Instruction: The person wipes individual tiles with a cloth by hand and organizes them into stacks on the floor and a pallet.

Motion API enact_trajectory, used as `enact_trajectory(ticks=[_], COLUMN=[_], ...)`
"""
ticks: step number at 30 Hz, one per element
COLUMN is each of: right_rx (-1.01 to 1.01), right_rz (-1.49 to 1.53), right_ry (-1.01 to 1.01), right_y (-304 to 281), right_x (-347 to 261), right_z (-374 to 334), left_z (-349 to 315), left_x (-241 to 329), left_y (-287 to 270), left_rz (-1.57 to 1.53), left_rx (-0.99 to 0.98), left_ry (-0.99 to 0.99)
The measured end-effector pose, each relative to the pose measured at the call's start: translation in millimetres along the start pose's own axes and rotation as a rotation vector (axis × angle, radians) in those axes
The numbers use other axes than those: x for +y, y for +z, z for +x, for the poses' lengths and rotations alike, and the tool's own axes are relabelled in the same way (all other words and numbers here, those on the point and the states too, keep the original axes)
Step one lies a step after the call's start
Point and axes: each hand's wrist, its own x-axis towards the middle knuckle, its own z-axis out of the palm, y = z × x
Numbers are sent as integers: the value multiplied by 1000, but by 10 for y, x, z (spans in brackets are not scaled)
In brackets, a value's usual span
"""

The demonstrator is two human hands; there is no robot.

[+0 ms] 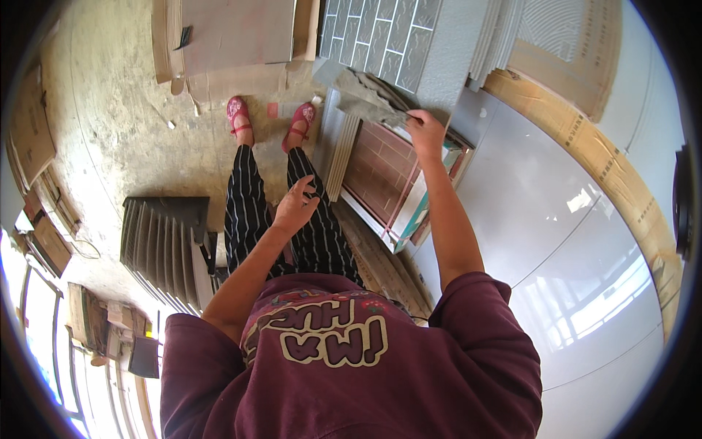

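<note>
My right hand point(426, 137) reaches forward with its fingers closed on the edge of a crumpled grey cloth point(369, 106). The cloth hangs at the lower edge of a grey tile panel point(378, 38) with a pale brick-like grid. Below the cloth stands a stack of reddish-brown tiles point(378, 170), its side showing white and green packaging. My left hand point(296, 207) hovers in front of my striped trousers, fingers loosely apart and holding nothing.
Large glossy grey tiles point(526, 190) lean on the right, with cardboard strips point(592, 157) along them. A flat cardboard-wrapped stack point(238, 33) lies ahead. Several dark-edged slabs point(161, 245) stand in a rack at left. Long wooden strips point(380, 256) lie beside my legs.
</note>
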Motion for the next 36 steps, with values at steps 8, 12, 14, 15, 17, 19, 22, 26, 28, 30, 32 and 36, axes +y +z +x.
enact_trajectory(ticks=[8,12,14,15,17,19,22,26,28,30,32,36], right_rx=[165,268,314,333,350,333,279,195,133,61,5,-133], right_rz=[211,333,413,455,504,447,372,303,259,210,191,275], right_ry=[-19,-117,-173,-202,-184,-165,-151,-64,-49,-31,-26,-16], right_y=[-1425,-1950,-2156,-2223,-2285,-2266,-2075,-1649,-1530,-1437,-1439,-1427], right_x=[-623,-1097,-1222,-1277,-1354,-1303,-1092,-382,-202,23,77,10], right_z=[49,238,328,350,336,279,111,-208,-429,-706,-865,-1159], left_z=[-200,-343,-412,-454,-510,-637,-834,-1113,-1190,-1364,-1473,-1769], left_x=[381,561,638,652,561,608,507,232,-35,-208,-511,-778], left_y=[-83,-162,-216,-250,-313,-390,-572,-862,-981,-1057,-1130,-1099], left_rz=[9,28,14,6,20,-12,-13,58,59,114,52,-278], left_rx=[73,127,135,142,210,243,333,495,602,714,773,843], left_ry=[143,214,213,210,241,215,164,149,89,39,-8,-127])
